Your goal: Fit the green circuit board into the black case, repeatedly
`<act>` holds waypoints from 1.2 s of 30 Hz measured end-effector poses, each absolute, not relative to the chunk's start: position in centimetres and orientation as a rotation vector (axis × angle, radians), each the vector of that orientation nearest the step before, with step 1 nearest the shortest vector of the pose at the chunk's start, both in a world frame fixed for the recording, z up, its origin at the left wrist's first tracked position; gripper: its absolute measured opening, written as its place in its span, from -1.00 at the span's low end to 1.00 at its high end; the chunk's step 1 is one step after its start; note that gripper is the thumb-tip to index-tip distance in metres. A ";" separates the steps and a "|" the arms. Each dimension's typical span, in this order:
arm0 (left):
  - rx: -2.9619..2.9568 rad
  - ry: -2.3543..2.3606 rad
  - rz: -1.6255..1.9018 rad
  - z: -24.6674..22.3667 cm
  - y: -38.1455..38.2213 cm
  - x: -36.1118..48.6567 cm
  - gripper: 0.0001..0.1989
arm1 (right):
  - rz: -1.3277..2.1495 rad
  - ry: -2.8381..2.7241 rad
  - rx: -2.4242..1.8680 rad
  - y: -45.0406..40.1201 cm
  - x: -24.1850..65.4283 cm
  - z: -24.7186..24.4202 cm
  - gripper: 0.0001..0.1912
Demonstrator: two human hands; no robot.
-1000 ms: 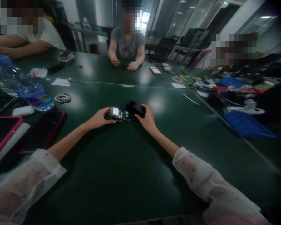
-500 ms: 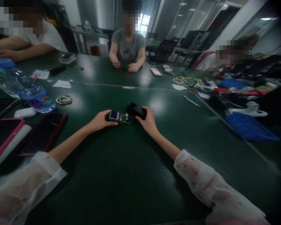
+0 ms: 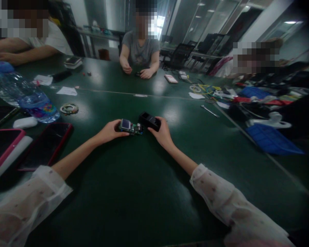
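Note:
My left hand (image 3: 109, 132) is closed on the left end of a green circuit board (image 3: 132, 129) that carries a small square screen. Thumb in front and fingers behind, my right hand (image 3: 162, 132) grips a black plastic case (image 3: 148, 120) with a rectangular opening in its top. The board's right end, with its metal connectors, lies close beside the case's left end; whether they touch I cannot tell. Both are held over the dark green table (image 3: 118, 192). The fingers behind each piece are partly hidden.
Left of my arm are a red-edged phone (image 3: 45, 145), a white earbud case (image 3: 25, 122), a water bottle (image 3: 42, 108) and a cable coil (image 3: 69, 109). To the right lie a wrench (image 3: 209, 111), a blue plastic tray (image 3: 273, 139) and tangled cables (image 3: 206, 90). Several people sit around the table.
The circuit board has tilted slightly in my left hand, so its screen looks paler and more of its green edge shows. My right hand keeps the case almost still.

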State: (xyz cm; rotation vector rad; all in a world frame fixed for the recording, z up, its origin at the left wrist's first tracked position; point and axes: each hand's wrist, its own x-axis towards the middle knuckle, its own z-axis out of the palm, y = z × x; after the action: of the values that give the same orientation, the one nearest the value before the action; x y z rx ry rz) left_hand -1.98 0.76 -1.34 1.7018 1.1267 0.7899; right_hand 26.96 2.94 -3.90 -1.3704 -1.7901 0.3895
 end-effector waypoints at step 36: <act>1.163 0.958 0.706 -0.4 1.4 -2.7 -0.40 | 0.407 -1.639 -1.169 1.6 26.3 -2.4 -0.41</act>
State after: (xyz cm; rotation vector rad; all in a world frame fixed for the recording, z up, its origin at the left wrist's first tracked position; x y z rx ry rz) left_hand -2.65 1.37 -0.35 1.1630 0.9584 0.7065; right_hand 26.32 1.58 -2.41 -1.1690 -1.6389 0.4066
